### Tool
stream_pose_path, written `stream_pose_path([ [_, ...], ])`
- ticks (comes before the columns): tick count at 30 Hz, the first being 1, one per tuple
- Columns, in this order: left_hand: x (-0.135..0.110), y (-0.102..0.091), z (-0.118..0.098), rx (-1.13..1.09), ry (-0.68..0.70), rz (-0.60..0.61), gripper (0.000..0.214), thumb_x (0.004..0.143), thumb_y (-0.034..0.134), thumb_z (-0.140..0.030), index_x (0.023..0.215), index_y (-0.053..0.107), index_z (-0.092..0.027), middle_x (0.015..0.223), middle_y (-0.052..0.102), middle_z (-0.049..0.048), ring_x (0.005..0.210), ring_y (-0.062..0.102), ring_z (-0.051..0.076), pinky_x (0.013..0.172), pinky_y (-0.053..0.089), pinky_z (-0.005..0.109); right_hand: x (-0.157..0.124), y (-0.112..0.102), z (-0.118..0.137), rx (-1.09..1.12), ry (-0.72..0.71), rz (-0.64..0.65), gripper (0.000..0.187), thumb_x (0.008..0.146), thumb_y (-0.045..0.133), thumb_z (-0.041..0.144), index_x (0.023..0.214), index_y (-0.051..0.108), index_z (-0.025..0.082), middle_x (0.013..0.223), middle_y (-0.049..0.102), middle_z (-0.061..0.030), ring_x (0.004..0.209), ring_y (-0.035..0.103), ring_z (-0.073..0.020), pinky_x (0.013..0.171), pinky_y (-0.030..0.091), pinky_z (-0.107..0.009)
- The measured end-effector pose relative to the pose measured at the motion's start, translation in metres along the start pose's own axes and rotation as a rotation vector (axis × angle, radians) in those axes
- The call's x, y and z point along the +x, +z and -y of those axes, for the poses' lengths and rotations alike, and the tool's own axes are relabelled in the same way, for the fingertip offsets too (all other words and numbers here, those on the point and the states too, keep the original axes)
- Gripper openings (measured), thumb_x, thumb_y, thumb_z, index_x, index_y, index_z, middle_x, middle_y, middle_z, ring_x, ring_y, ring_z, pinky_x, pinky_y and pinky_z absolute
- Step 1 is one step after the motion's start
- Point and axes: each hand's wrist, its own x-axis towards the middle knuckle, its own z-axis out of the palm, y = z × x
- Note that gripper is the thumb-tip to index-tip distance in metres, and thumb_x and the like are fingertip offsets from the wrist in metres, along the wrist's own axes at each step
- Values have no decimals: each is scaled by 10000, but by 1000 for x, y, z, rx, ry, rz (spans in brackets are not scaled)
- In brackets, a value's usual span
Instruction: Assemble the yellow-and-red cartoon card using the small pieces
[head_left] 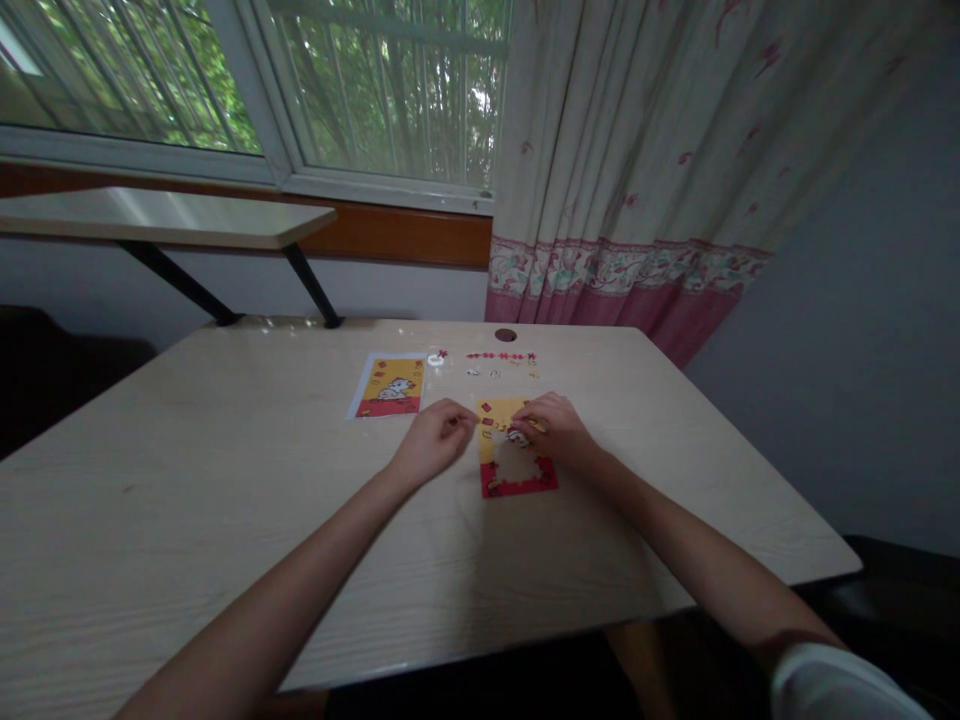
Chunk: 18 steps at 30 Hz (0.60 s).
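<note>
A partly built jigsaw puzzle (516,468), yellow above and red below with a bare gap in its middle, lies on the pale wooden table (225,480). My left hand (433,440) rests at the puzzle's left edge with its fingers curled together, thumb and fingertips touching the edge. Over the upper right part of the puzzle, my right hand (553,428) has its fingers bent and pinched on a small puzzle piece (517,436). What the left fingers hold, if anything, is hidden.
A printed picture card (388,386) with a white animal on yellow and red lies beyond my left hand. Several loose puzzle pieces (501,362) sit in rows near the far edge, by a cable hole (505,335). A window, curtain and second table stand behind.
</note>
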Motion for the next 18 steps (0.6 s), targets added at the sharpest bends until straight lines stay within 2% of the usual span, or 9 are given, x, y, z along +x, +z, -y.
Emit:
stream_pose_path([
  [3,-2,-6,3,163,135,58,216,799,463,-161,881,663,-162,875,633,70,859,567,190,801,457,348,-1,6,-5,-9,14,68,147,814,602,341,803,684,219,807,686,-27,803,570,-166,767,361,-301],
  [8,-4,-6,3,351,209,142,246,810,443,-144,914,666,-164,923,604,83,900,537,215,814,446,365,-1,9,-3,-11,14,113,114,790,635,324,805,686,222,809,677,-26,793,550,-166,744,351,-295],
  [18,-6,-2,-2,456,330,271,365,787,434,-95,1070,632,-211,1018,562,97,959,502,234,822,425,386,-2,10,-1,-59,-13,96,115,785,640,326,815,675,220,806,655,-33,814,526,-176,740,332,-298],
])
